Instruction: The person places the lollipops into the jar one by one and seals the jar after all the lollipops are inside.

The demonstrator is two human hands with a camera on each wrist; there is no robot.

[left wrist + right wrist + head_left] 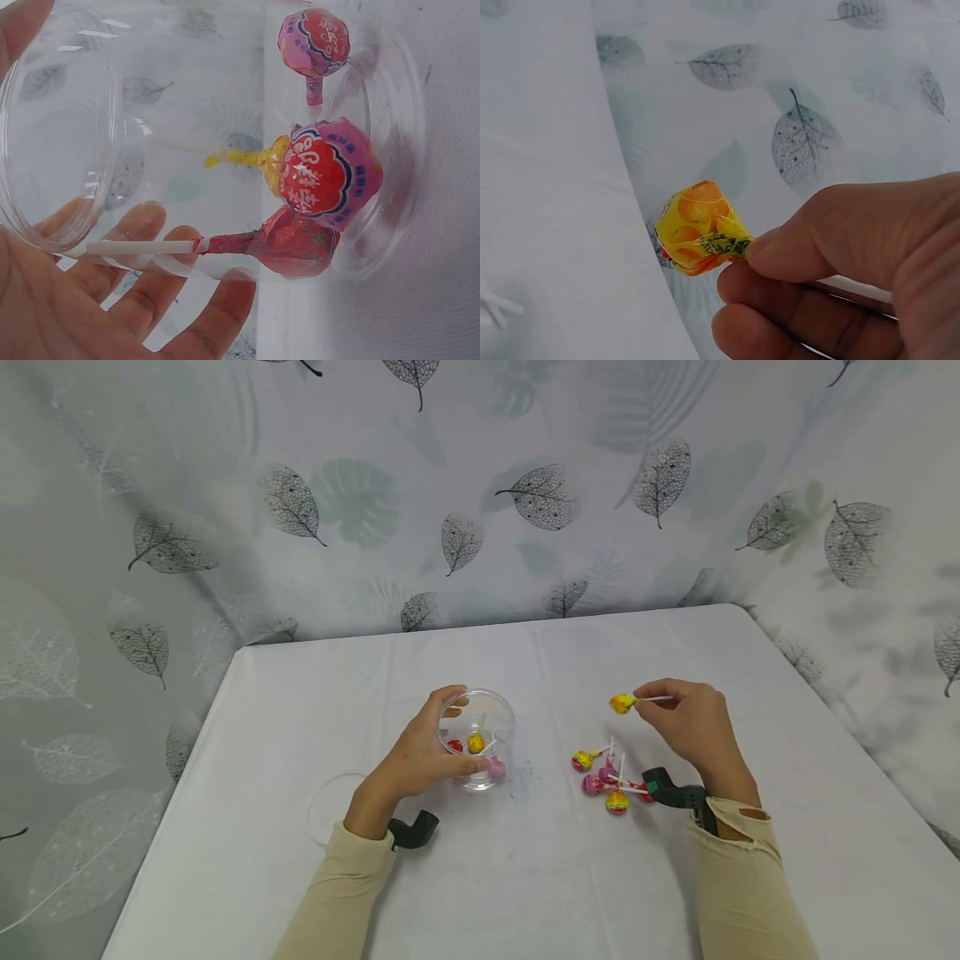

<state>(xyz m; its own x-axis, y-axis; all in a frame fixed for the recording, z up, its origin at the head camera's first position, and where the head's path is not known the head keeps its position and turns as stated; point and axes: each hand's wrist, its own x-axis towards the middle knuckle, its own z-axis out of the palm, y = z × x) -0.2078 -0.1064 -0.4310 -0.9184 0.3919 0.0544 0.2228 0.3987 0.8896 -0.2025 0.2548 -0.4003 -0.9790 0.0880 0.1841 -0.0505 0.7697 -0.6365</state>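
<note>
My left hand (423, 752) grips a clear plastic jar (491, 702) that stands on the white table, thumb in front and fingers round the back. Inside the jar lie several wrapped lollipops, among them a red one (296, 244) and a pink one (315, 41) in the left wrist view. Held up above the table, a yellow lollipop (697, 225) is pinched by my right hand (690, 718) between thumb and forefinger, just below its head. Its stick runs back under the palm. Nearer to me than that hand lies a pile of lollipops (592, 785), pink, yellow and red, with white sticks crossing.
A clear round lid (311, 806) lies flat on the table left of the jar, partly behind the left wrist. The white-covered table (510, 877) ends at a leaf-patterned curtain (487, 485) at the back and sides. Black camera mounts (414, 831) sit on both wrists.
</note>
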